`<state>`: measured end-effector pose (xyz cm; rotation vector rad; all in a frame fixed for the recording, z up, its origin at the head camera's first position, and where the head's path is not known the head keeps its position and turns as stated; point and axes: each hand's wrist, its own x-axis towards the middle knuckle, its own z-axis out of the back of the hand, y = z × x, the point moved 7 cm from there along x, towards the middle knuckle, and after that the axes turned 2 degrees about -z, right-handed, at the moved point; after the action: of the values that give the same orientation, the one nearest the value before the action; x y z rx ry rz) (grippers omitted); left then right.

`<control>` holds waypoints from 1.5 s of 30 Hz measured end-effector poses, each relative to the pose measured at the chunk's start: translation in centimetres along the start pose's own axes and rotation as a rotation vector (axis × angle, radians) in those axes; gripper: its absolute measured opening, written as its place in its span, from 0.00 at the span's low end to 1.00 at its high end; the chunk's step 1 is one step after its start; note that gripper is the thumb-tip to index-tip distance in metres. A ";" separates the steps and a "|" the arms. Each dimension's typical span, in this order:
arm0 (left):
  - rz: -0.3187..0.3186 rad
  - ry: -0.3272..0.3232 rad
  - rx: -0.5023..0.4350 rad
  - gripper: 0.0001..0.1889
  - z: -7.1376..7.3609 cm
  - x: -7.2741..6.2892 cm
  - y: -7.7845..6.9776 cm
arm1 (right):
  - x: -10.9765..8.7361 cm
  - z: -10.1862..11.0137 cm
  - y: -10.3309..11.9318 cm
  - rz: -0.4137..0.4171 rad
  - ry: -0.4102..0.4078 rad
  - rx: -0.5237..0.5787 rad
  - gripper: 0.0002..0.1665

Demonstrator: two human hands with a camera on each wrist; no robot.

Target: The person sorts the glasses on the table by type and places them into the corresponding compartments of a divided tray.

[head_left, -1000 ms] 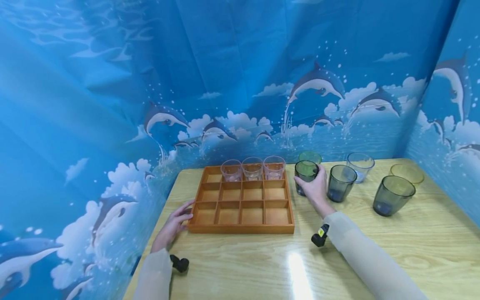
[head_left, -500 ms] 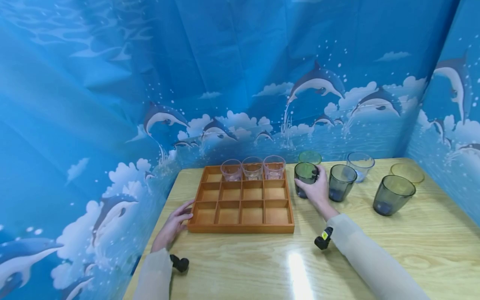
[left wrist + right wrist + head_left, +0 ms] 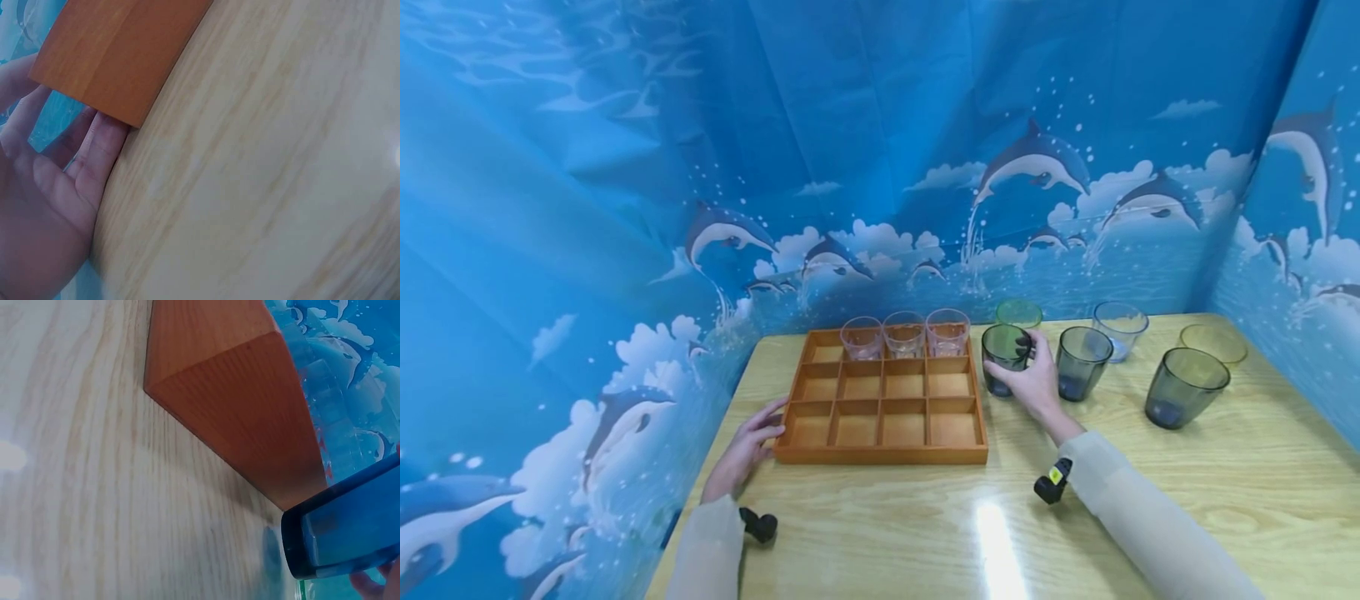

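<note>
My left hand [image 3: 745,450] rests against the left side of a brown wooden divided tray [image 3: 880,457]; in the left wrist view its fingers [image 3: 103,147] touch the tray's side near a corner. My right hand [image 3: 1036,385] grips a dark grey drinking glass [image 3: 997,367], thumb on the near left side and fingers round the right. The glass is upright, close beside the tray's right wall. In the right wrist view the dark glass [image 3: 350,525] shows its base near the tray's end, with little of the hand visible. Three clear pinkish glasses [image 3: 906,337] stand in the tray's back row.
A green glass [image 3: 1019,310] stands behind the held one. To the right are another dark grey glass [image 3: 1082,367], a clear bluish glass [image 3: 1122,329], a dark olive glass [image 3: 1183,392] and a yellowish glass [image 3: 1216,342]. A dolphin-print curtain [image 3: 850,167] hangs behind the table [image 3: 887,533].
My right hand has moved the dark grey glass slightly left, toward the tray, and a little away from the green glass. The left hand stays against the tray.
</note>
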<state>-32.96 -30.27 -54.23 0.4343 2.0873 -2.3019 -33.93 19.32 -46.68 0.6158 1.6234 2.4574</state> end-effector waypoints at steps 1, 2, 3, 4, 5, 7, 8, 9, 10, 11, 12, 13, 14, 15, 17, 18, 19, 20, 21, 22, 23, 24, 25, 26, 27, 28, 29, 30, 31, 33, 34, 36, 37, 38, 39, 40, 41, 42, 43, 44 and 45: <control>0.001 -0.002 0.000 0.28 0.0 0.0 0.0 | 0.0 0.0 0.1 0.001 0.003 0.002 0.52; 0.002 -0.003 0.002 0.28 0.0 0.0 0.0 | -0.1 0.0 0.3 0.003 0.004 0.006 0.51; 0.004 -0.003 0.004 0.28 0.0 0.0 0.0 | -0.2 0.1 0.5 0.006 0.005 0.008 0.52; 0.006 -0.002 0.003 0.28 0.1 0.1 0.0 | -0.2 0.1 0.7 0.009 0.007 0.012 0.52; 0.007 -0.002 0.006 0.28 0.1 0.1 0.1 | -0.2 0.1 0.9 0.014 0.009 0.014 0.52; 0.008 -0.004 0.006 0.28 0.1 0.1 0.1 | -0.3 0.1 1.4 0.031 0.017 0.020 0.52; 0.008 0.001 0.010 0.28 0.1 0.1 0.0 | -0.4 0.2 1.7 0.040 0.021 0.026 0.52; 0.008 0.002 0.011 0.28 0.0 0.0 0.0 | -0.4 0.2 2.0 0.048 0.025 0.029 0.52; 0.007 0.002 0.011 0.28 0.0 0.0 0.0 | -0.4 0.2 2.2 0.057 0.031 0.034 0.52; 0.006 0.001 0.012 0.28 0.0 0.0 0.0 | -0.4 0.2 2.5 0.064 0.036 0.037 0.52; 0.006 0.002 0.012 0.28 0.0 0.0 0.0 | -0.5 0.2 2.7 0.071 0.040 0.038 0.52; 0.006 0.004 0.015 0.28 0.0 0.0 0.0 | -0.5 0.2 2.9 0.076 0.045 0.037 0.53; 0.007 0.002 0.014 0.28 0.0 0.0 0.0 | -0.5 0.2 3.1 0.081 0.050 0.040 0.52; 0.007 0.001 0.014 0.28 0.0 0.0 0.0 | -0.6 0.2 3.4 0.086 0.057 0.043 0.52; 0.008 0.000 0.015 0.28 0.0 0.0 0.0 | -0.7 0.1 3.9 0.099 0.072 0.057 0.52; 0.007 -0.001 0.014 0.28 0.0 0.0 0.0 | -0.7 0.1 4.1 0.106 0.081 0.064 0.51; 0.006 -0.002 0.013 0.28 0.0 0.0 0.0 | -0.8 0.0 4.4 0.111 0.090 0.074 0.51; 0.007 -0.002 0.011 0.28 0.0 0.0 0.0 | -0.8 -0.1 4.6 0.115 0.097 0.085 0.50; 0.005 0.000 0.012 0.28 0.0 0.0 0.0 | -0.8 -0.1 4.8 0.117 0.104 0.092 0.50; 0.006 -0.001 0.010 0.28 0.0 0.0 0.0 | -0.9 -0.2 5.1 0.119 0.109 0.097 0.50; 0.006 -0.002 0.009 0.28 0.0 0.0 0.1 | -0.9 -0.2 5.3 0.119 0.114 0.098 0.50; 0.007 -0.003 0.007 0.28 0.0 0.0 0.1 | -1.0 -0.3 5.5 0.120 0.120 0.101 0.50; 0.010 -0.003 0.009 0.28 0.0 0.0 0.1 | -1.0 -0.4 5.7 0.119 0.127 0.105 0.50; 0.011 -0.004 0.009 0.28 0.0 0.0 0.1 | -1.1 -0.5 5.9 0.121 0.133 0.111 0.50; 0.013 -0.003 0.009 0.28 0.0 0.0 0.1 | -1.1 -0.6 6.1 0.121 0.140 0.118 0.51; 0.016 -0.004 0.007 0.28 0.0 0.0 0.1 | -1.1 -0.7 6.3 0.123 0.146 0.130 0.51; 0.016 -0.001 0.005 0.28 0.0 0.0 0.1 | -1.1 -0.8 6.5 0.124 0.149 0.137 0.51; 0.022 0.005 -0.003 0.28 -0.2 -0.2 -0.2 | -1.2 -1.0 6.6 0.127 0.152 0.145 0.51; 0.026 0.013 -0.006 0.29 -0.3 -0.4 -0.5 | -1.2 -1.1 6.8 0.126 0.156 0.155 0.50; 0.028 0.023 -0.013 0.29 -0.5 -0.6 -0.8 | -1.8 -1.2 8.2 0.128 0.162 0.173 0.48; 0.027 0.022 -0.012 0.29 -0.5 -0.6 -0.8 | -2.1 -1.2 8.9 0.130 0.166 0.182 0.47; 0.028 0.018 -0.012 0.28 -0.4 -0.5 -0.8 | -2.7 -1.2 10.2 0.134 0.180 0.193 0.46; 0.023 0.012 -0.006 0.28 -0.3 -0.3 -0.5 | -3.0 -1.3 10.8 0.135 0.189 0.201 0.45; 0.019 0.004 -0.003 0.28 -0.2 -0.1 -0.2 | -3.3 -1.3 11.5 0.140 0.197 0.205 0.44; 0.015 -0.002 0.002 0.28 0.0 0.0 0.1 | -3.4 -1.5 11.6 0.144 0.204 0.208 0.44; 0.014 -0.005 0.000 0.28 0.0 0.1 0.1 | -3.4 -1.8 11.7 0.148 0.213 0.214 0.44; 0.012 -0.004 0.000 0.28 0.0 0.1 0.1 | -3.4 -2.0 11.8 0.151 0.222 0.218 0.44; 0.013 -0.007 -0.002 0.28 0.0 0.1 0.1 | -3.5 -2.2 11.9 0.155 0.230 0.225 0.44; 0.013 -0.007 -0.001 0.28 0.0 0.1 0.1 | -3.5 -2.4 12.0 0.159 0.235 0.229 0.44; 0.015 -0.008 -0.003 0.28 0.0 0.1 0.1 | -3.6 -2.7 12.2 0.162 0.242 0.236 0.44; 0.015 -0.005 -0.002 0.29 -0.1 0.0 0.1 | -3.6 -2.9 12.3 0.163 0.248 0.239 0.44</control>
<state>-32.97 -30.21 -54.32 0.4418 2.0767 -2.2903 -30.44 10.60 -37.51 0.5063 2.0599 2.5605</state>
